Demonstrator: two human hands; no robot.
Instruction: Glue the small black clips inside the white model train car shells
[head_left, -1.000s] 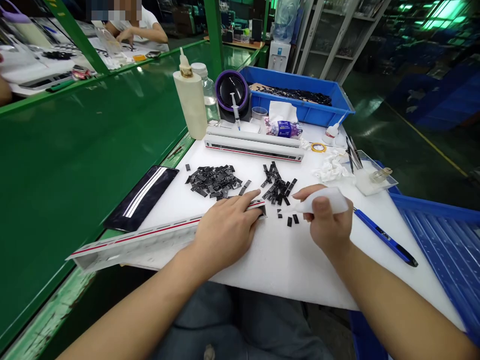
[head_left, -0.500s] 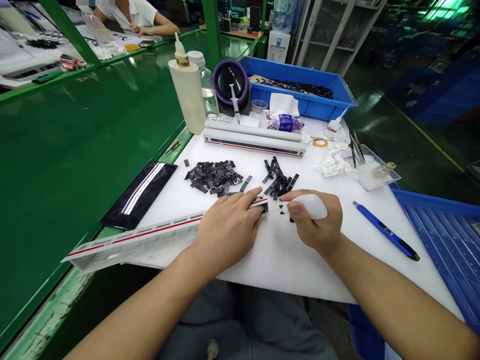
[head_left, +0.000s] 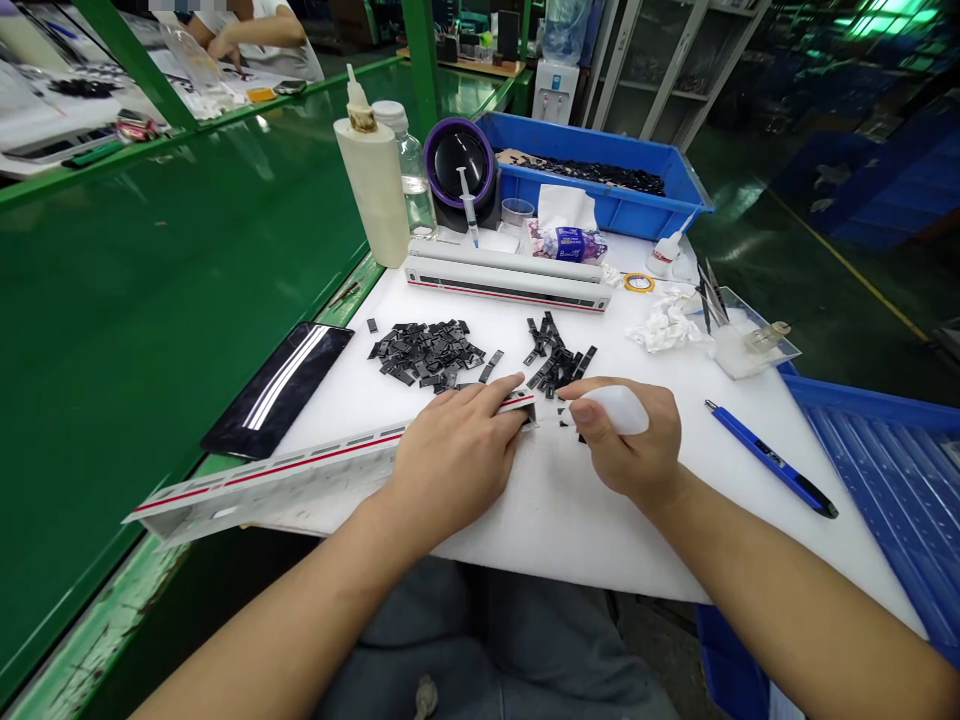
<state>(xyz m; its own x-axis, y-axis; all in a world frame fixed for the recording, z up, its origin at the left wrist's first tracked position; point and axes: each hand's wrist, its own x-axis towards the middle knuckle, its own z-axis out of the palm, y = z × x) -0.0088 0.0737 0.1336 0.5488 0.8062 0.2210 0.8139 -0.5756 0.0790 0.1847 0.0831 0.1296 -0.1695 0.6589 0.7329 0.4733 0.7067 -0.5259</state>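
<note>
My left hand [head_left: 457, 455] is closed over the right end of a long white model train car body [head_left: 292, 468] with a red stripe and window openings. Its fingers press on the body, and the thumb is hidden. A small white glue bottle [head_left: 622, 409] is held in my right hand [head_left: 646, 445], tilted with its nozzle toward that end of the body. Whether the tip touches it I cannot tell. Beyond my hands lie a pile of small black rectangular pieces [head_left: 427, 352] and a smaller heap of longer black strips [head_left: 559, 362]. A few loose black bits sit beside the nozzle.
Two more white car bodies [head_left: 510, 285] lie farther back. Behind them stand a cream squeeze bottle [head_left: 373, 190], a clear bottle [head_left: 416, 185] and a blue bin [head_left: 622, 210]. A blue pen-shaped tool [head_left: 769, 455] lies right; a glossy black panel [head_left: 277, 390] lies left. Another person sits across.
My right hand and the glue bottle have shifted very slightly left. My left hand stays on the car body. Across the way, the other person's arm has moved.
</note>
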